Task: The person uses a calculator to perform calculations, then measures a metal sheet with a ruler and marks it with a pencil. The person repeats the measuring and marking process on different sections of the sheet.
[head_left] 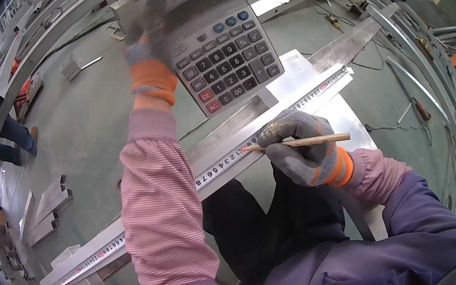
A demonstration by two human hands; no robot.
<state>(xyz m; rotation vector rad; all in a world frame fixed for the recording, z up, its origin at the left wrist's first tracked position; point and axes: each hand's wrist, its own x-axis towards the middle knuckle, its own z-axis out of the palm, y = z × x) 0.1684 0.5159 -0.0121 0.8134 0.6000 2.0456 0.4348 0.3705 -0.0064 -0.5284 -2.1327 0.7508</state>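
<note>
My left hand (144, 34), in a grey and orange work glove, is raised and grips a large grey calculator (236, 61) by its upper left side. Its fingers are partly blurred. Lower down, my right hand (302, 143), gloved alike, pinches a wooden pencil (316, 140) whose tip points left at a tape measure (220, 166). The tape lies stretched along a long pale metal bar (217, 185), running from lower left to upper right. My left sleeve and the calculator cover parts of the bar and tape.
A brown metal beam (346, 45) passes under the bar, with a shiny sheet (347, 110) beside it. Short square tubes (50, 213) lie on the floor at left. Long frame pieces (414, 44) stand at right. A person's legs (9, 137) show at far left.
</note>
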